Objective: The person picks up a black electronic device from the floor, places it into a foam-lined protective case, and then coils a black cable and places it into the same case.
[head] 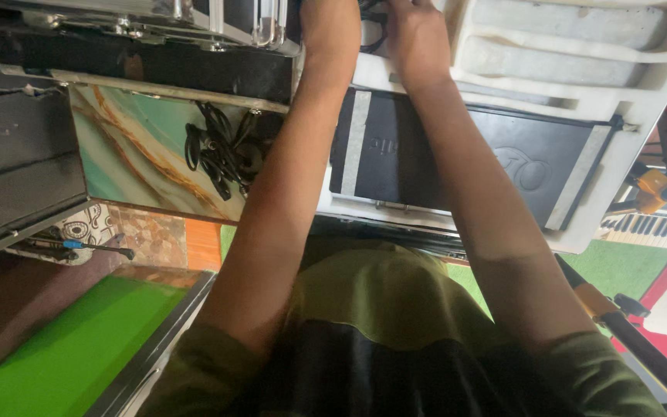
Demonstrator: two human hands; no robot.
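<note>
Both my arms reach forward over a white foam tray (604, 177). A flat black device (526, 154) with grey end strips lies in the tray. My right hand (414, 38) is at the tray's far end, its fingers curled down onto a black cable (372, 35) near the top edge. My left hand (330, 19) is just left of that cable. Only its wrist and the back of the hand show, and the fingers are cut off by the frame.
A bundle of black cables (221, 150) lies on a marbled teal panel (133, 154) to the left. A metal-edged case (194, 23) is beyond it. At the right are piano keys (646, 224) and an orange clamp (658, 189). A green mat (71, 347) lies at the lower left.
</note>
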